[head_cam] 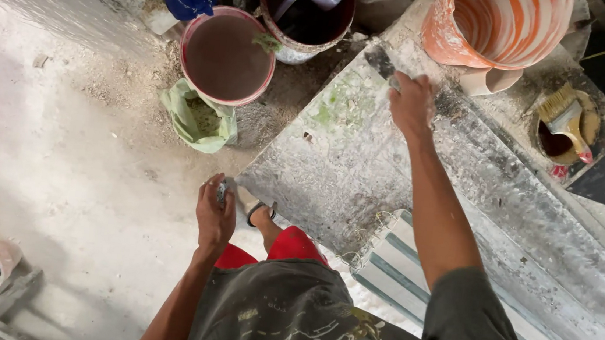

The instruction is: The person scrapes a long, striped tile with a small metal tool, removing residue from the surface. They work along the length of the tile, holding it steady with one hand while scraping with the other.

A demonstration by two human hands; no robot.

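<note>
Fingers of the right hand (412, 103) are closed round the handle of a scraper (384, 65), whose dark flat blade lies pressed on the grey slab (362, 168) near its far corner. The blade points away from the person and a little to the left, toward the buckets; the tool's long axis runs on that same slant, roughly in line with the forearm. The slab itself lies on the bench (586, 293), its long side running from that far corner down to the right, and one near corner juts out over the floor (80, 171).

The left hand (215, 213) is clenched on something small and grey at that jutting corner; what it is I cannot make out.

To my eye this is the scraping or smoothing stage, with the crusted surface half worked. A next stroke would want the blade kept flat and drawn along the slab with steady pressure, while the other hand steadies the corner.

Beyond the slab stand a bucket of brown mix (228, 56), a dark pail with a scoop (307, 4), an orange-streaked bucket (498, 22), and a brush resting on a small tin (566, 121).
</note>
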